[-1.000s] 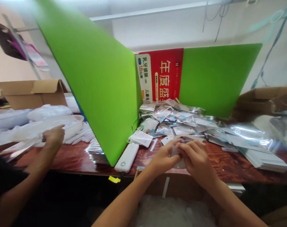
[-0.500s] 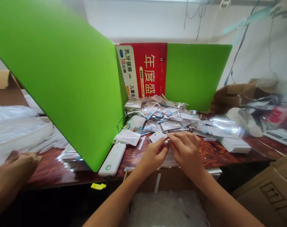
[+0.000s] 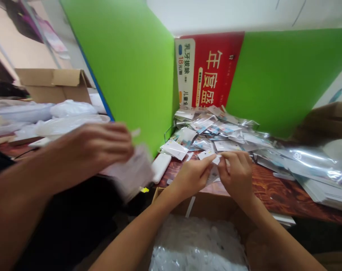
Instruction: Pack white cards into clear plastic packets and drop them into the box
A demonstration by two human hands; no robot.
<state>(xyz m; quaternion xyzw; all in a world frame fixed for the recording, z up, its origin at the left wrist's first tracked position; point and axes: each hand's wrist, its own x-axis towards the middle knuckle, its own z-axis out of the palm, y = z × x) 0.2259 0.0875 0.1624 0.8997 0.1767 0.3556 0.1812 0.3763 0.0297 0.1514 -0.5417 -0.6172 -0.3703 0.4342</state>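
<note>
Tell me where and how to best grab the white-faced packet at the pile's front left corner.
Probably pinch that packet by its near edge, coming from the front: it looks thin and nearly flat, with that edge facing the person, while the pile crowds its far side and the green panel stands to its left.

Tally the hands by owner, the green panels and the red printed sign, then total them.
Wearer's left hand and right hand: 2
Co-worker's hand: 1
Green panels: 2
Red printed sign: 1
Total: 6
</note>
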